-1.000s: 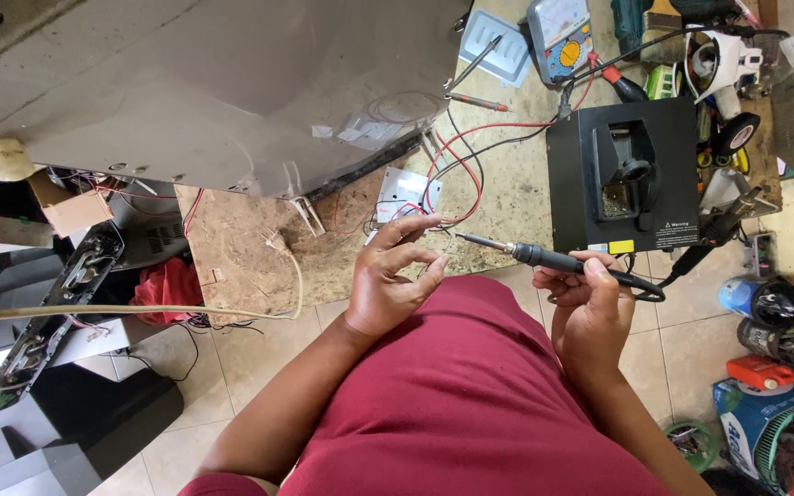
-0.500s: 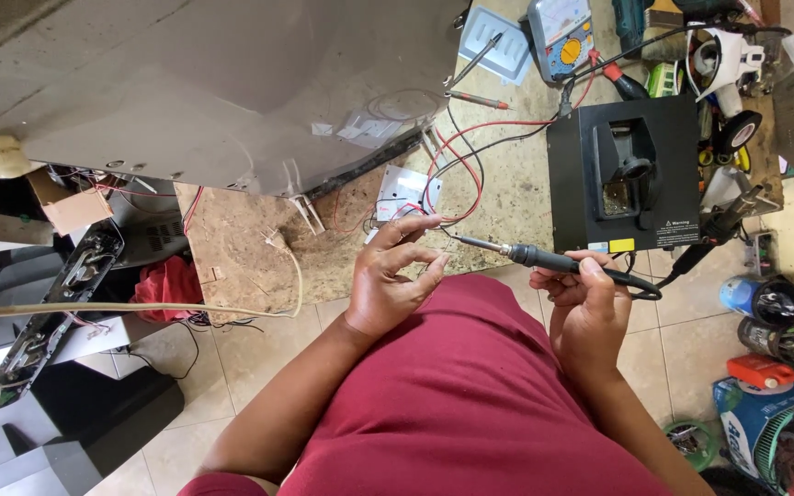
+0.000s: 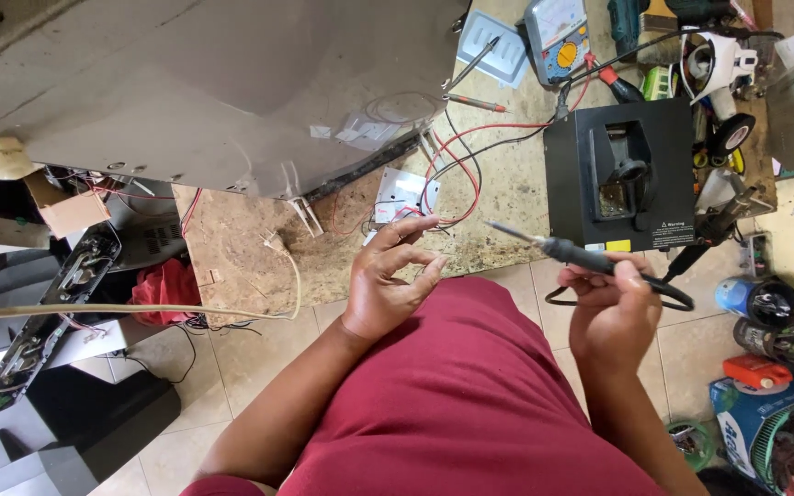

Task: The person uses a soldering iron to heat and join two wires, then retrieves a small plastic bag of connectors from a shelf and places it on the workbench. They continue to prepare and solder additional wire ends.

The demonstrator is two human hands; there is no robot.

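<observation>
Right hand (image 3: 610,308) grips soldering iron (image 3: 581,258), tip pointing ten o'clock. Left hand (image 3: 388,280) pinches red wire (image 3: 452,170), contents unclear. Advise steadying both wrists.

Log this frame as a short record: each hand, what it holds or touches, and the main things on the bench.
left hand: left hand raised over the bench edge, fingers pinched at thin red and black wires; whether it grips one is unclear
right hand: right hand shut on a black-handled soldering iron, metal tip pointing toward the left hand
bench: rough chipboard bench top
behind iron: black box-shaped soldering station
far edge: grey multimeter with yellow dial
upper left: large grey metal panel
</observation>
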